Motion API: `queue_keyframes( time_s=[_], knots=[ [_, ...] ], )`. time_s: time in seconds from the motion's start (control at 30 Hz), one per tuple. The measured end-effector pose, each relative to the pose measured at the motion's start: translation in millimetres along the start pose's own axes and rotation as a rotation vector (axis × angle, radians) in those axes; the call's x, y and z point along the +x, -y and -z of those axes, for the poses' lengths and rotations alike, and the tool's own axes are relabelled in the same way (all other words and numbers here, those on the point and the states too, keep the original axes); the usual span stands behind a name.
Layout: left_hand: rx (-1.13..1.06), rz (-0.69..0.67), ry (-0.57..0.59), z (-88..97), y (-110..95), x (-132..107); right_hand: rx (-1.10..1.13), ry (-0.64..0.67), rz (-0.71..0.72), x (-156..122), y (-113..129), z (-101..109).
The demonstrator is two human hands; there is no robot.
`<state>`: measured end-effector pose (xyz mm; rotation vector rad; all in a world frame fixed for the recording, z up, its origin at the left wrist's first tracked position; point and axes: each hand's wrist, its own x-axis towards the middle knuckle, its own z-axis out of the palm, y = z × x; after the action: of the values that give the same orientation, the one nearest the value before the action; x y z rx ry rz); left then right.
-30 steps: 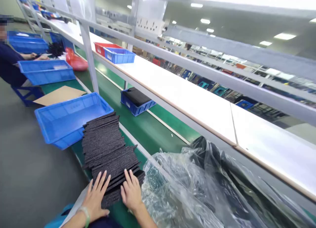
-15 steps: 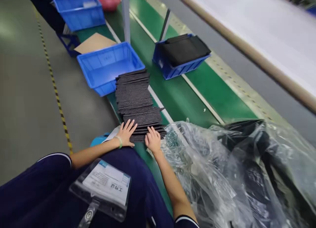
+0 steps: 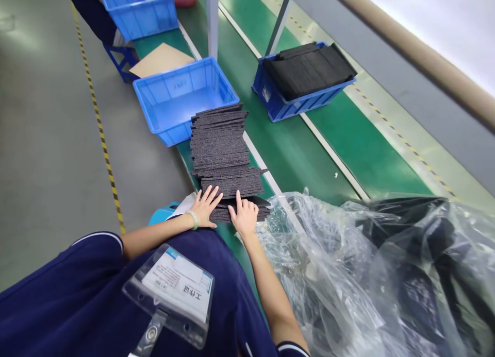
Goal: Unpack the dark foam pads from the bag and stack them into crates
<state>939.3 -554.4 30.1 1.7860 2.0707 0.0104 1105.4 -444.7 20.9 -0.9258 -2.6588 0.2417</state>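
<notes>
A long fanned row of dark grey foam sheets lies on the green bench edge in front of me. My left hand rests flat on the near left end of the row, fingers spread, a pale green band on the wrist. My right hand lies on the near right end, index finger stretched forward and the other fingers curled against the sheets. Neither hand lifts a sheet.
An empty blue bin stands just beyond the row. A second blue bin full of black sheets sits on the green conveyor. A crumpled clear plastic bag holding black material lies at my right. Brown cardboard and another blue bin lie farther off.
The view has tilted down from the shelf line to my lap and badge. Both hands have stayed on the near end of the foam row, the right one curling its fingers slightly.
</notes>
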Motion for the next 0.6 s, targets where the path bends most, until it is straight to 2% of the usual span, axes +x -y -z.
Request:
queue_keyframes(
  time_s=[0.17, 0.33, 0.5, 0.6],
  knots=[
    [0.003, -0.011, 0.014, 1.9, 0, 0, 0.008, 0.01, 0.008, -4, -2, 0],
    [0.02, -0.024, 0.025, 1.4, 1, -2, -0.007, -0.055, 0.02, -7, -1, 1],
    [0.018, -0.034, 0.018, -0.7, 0, -3, 0.045, 0.032, 0.114, 7, -3, 2],
    [0.014, -0.034, 0.016, 0.0, 0, -4, 0.052, 0.045, 0.121, 4, -5, 3]
  ],
)
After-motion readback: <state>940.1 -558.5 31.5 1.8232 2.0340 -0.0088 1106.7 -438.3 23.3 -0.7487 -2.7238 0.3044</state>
